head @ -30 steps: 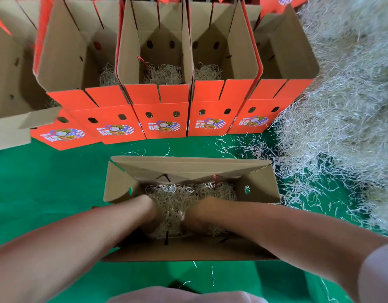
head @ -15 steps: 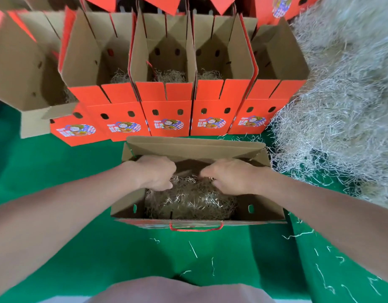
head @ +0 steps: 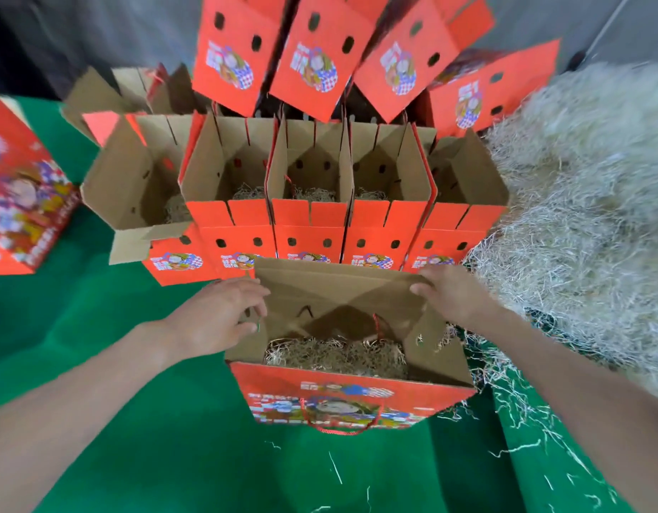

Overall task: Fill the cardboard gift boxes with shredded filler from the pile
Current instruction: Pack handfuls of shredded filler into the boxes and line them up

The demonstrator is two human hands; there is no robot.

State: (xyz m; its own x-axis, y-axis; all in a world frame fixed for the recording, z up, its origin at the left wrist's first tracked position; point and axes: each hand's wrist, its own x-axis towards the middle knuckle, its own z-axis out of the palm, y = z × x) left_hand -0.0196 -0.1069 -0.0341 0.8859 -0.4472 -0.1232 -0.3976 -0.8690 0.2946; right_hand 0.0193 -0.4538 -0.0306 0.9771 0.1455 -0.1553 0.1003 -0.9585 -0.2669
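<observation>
hands [head: 216, 316] gripping box [head: 349, 398] flap edges, pile [head: 579, 235] adjacent

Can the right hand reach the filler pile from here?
Probably yes: the right hand grips the gift box by its far flap, and the shredded filler pile lies just beside it, nothing between.

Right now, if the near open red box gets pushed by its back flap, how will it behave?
Probably light: the red-printed cardboard gift box holds only shallow shredded filler. Its tall brown back flap would likely bend at its crease before the box slides. Wide base, so tipping seems unlikely.
</observation>
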